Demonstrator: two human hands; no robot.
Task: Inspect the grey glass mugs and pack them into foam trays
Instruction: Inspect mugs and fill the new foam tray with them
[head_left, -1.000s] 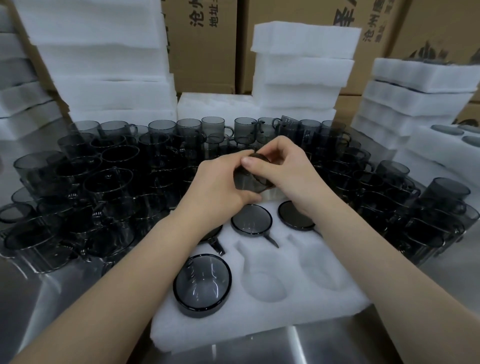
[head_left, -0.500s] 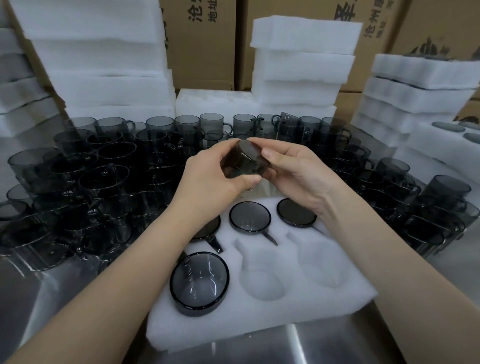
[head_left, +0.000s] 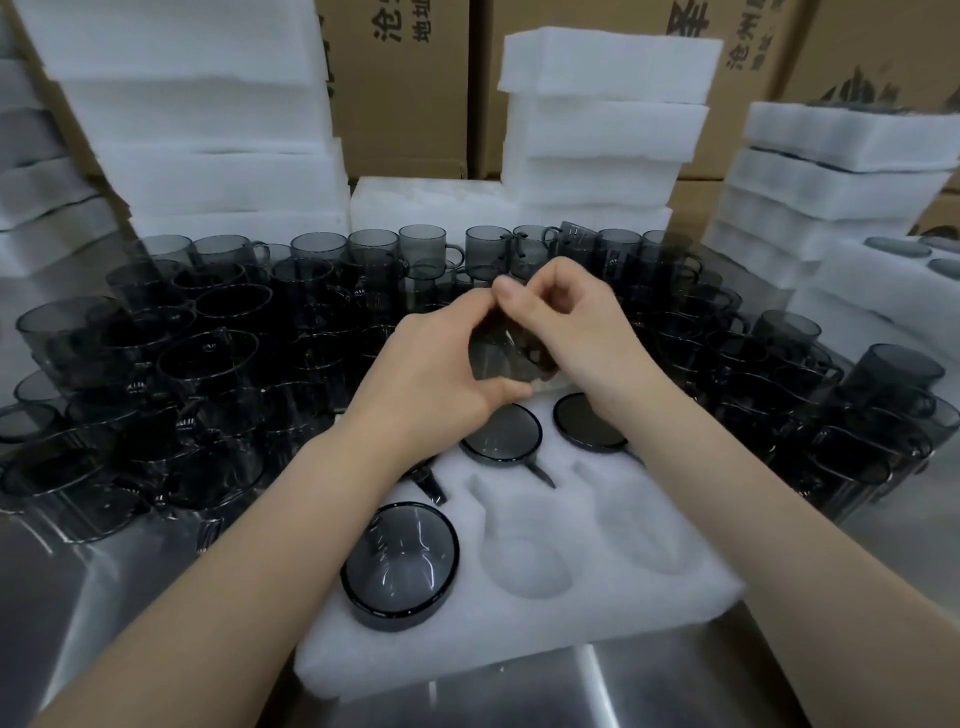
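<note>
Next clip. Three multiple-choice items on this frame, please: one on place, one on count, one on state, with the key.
1. Where is the mug both hands hold? A. above the far end of the foam tray; B. in a cardboard box; C. on a foam stack.
2. How many near-row pockets are empty? A. none; B. two; C. three.
3. The near-left pocket is: A. empty; B. filled; C. covered by foam.
Key: 1 A, left hand and right hand grip it there; 2 B, middle pocket and right pocket lie bare; 3 B, a seated mug fills it.
</note>
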